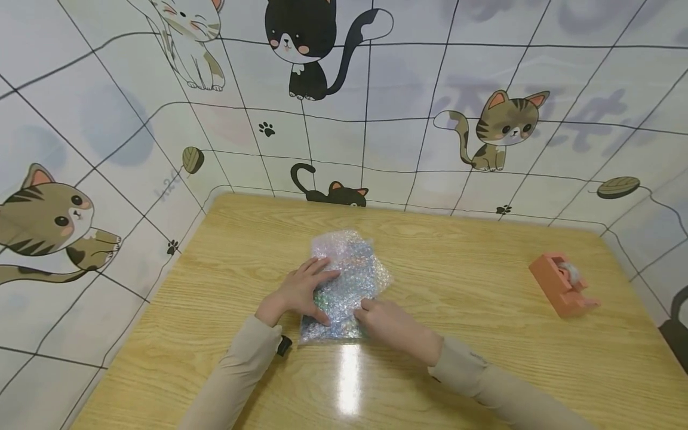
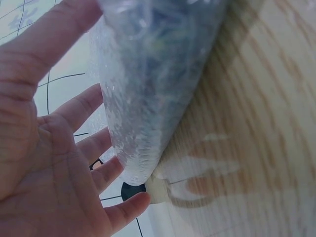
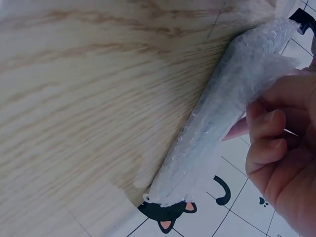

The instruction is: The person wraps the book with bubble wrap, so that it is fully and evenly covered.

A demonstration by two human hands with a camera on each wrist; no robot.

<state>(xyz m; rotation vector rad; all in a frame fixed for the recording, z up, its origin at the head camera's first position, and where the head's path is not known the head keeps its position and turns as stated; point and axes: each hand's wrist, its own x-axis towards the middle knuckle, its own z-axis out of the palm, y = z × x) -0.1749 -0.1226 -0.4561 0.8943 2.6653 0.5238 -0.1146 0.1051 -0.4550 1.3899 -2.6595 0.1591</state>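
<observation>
A flat bundle in clear bubble wrap lies on the table, with blurred blue and green colours showing through; what is inside cannot be made out. Across its left side rests my left hand, fingers and thumb spread. The left wrist view has the same fingers, straight, along the edge of the wrap. At the near right edge, my right hand pinches the wrap. In the right wrist view its fingers are curled at a loose flap of the film.
A salmon-pink tape dispenser with a roll of clear tape stands on the right of the wooden table. Behind and to the left rises a white grid covering printed with cartoon cats. Something dark is at the right frame edge.
</observation>
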